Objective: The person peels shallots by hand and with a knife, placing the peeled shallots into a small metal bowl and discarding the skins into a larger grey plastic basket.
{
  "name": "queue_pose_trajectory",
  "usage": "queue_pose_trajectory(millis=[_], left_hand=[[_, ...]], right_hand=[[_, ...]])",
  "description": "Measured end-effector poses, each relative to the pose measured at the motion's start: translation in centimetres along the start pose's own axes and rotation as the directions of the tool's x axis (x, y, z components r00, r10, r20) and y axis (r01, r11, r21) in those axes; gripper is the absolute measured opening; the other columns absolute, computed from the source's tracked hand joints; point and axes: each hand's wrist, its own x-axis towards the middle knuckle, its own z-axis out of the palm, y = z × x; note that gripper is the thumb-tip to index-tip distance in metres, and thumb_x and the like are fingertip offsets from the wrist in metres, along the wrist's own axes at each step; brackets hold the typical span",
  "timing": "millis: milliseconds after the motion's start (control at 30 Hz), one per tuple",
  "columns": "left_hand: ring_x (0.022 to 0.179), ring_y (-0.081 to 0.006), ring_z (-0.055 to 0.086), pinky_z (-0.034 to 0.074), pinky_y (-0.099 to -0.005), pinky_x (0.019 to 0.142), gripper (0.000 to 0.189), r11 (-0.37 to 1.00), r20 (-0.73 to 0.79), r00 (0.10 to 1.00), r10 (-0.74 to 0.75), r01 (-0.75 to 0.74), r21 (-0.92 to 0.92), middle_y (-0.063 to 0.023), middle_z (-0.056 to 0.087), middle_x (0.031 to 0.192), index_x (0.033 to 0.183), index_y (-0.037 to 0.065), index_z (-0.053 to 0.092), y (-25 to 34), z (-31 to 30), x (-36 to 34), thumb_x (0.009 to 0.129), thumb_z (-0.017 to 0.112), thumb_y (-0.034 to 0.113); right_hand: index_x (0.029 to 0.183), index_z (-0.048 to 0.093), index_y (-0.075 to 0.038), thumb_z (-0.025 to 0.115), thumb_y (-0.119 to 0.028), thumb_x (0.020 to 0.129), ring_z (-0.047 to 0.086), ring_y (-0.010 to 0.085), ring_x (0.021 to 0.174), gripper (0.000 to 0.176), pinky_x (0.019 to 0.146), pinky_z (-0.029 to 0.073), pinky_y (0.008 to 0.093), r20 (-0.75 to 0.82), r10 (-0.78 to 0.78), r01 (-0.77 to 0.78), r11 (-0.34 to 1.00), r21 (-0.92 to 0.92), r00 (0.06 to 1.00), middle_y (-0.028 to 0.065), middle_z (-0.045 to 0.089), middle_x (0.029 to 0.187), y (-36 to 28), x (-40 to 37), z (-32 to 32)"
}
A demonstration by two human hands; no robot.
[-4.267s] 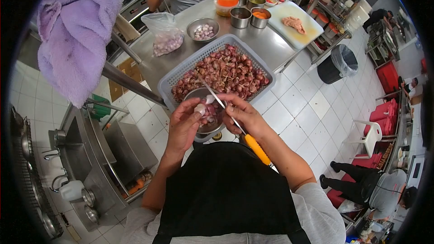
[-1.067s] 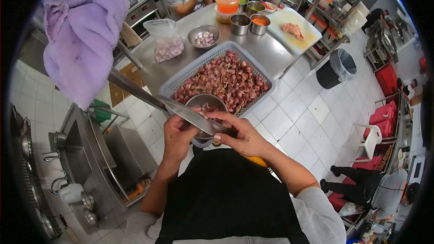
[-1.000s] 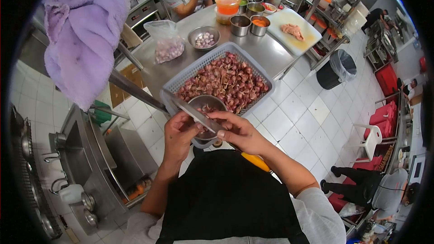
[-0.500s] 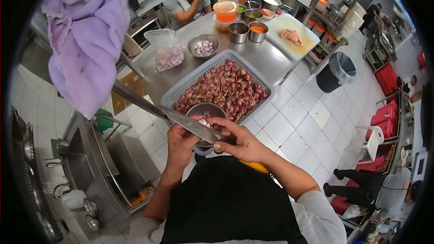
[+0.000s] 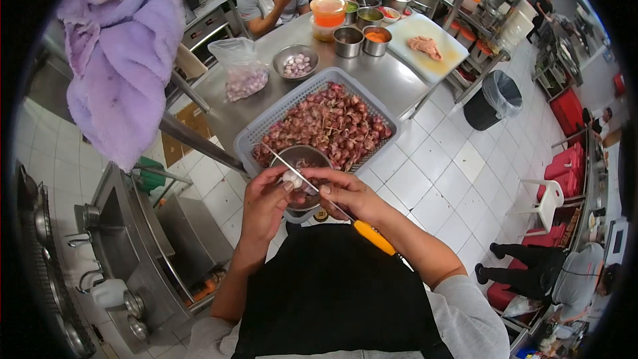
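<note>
My left hand (image 5: 260, 203) is closed around a pale, partly peeled shallot (image 5: 291, 178), held between thumb and fingers. With my right hand (image 5: 352, 194) I grip a knife (image 5: 373, 236) by its blade close to the handle. The yellow handle points back under my right wrist, and the blade, seen nearly edge-on, slants up to the left across the shallot. Below both hands is a metal bowl (image 5: 320, 154) with some shallots and skins, partly hidden by my fingers. It rests at the near end of a grey plastic basket (image 5: 383, 112) full of unpeeled red shallots (image 5: 332, 116).
Behind the basket, a bowl of peeled shallots (image 5: 296, 65) and a plastic bag (image 5: 242, 76) stand on the steel table (image 5: 219, 113). Metal pots (image 5: 349, 43) and a cutting board (image 5: 448, 46) with raw meat lie farther back. A purple towel (image 5: 126, 60) hangs at left. A person (image 5: 272, 6) sits opposite.
The knife has turned from showing its broad flat side to nearly edge-on, and its yellow handle has come into fuller view. The shallot in my left hand now shows clearly.
</note>
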Motion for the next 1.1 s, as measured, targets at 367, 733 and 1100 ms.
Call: queue_pose_trajectory(millis=[367,733,1100], left_hand=[[0.103,-0.0282,0.066,0.057,-0.0374,0.081,0.029,0.990,0.021,1.000,0.016,-0.013,-0.138,-0.0153,0.062,0.117,0.124,0.003,0.056,-1.2,-2.6,0.5,0.095,0.054,-0.001],[0.102,-0.0317,0.065,0.059,-0.0383,0.076,0.025,0.989,0.020,0.994,0.109,-0.110,0.100,-0.0170,0.059,0.120,0.121,-0.001,0.052,-1.4,-3.3,1.1,0.096,0.051,0.000],[0.077,-0.0198,0.063,0.049,-0.0309,0.061,0.030,0.957,-0.045,0.999,0.028,-0.013,0.288,-0.0094,0.060,0.093,0.125,0.001,0.051,-1.3,-4.2,12.5,0.101,0.050,0.020]], right_hand=[[0.146,0.042,-0.012,0.060,-0.026,0.097,0.059,0.0104,0.089,0.054,0.078,0.048,0.0250,-0.168,0.049,-0.051,0.999,-0.008,0.985,0.0059,0.064,0.096,0.7,0.9,-2.2],[0.145,0.042,-0.013,0.064,-0.030,0.095,0.056,0.0133,0.094,0.058,0.084,0.044,0.0276,-0.314,0.116,-0.182,0.965,-0.190,0.942,0.0075,0.063,0.099,3.5,0.2,-3.4],[0.128,0.056,-0.012,0.060,-0.023,0.098,0.042,0.0040,0.062,0.033,0.053,0.032,0.0219,-0.577,0.038,-0.057,0.998,-0.015,0.816,-0.0060,0.049,0.075,4.3,-7.1,-5.3]])
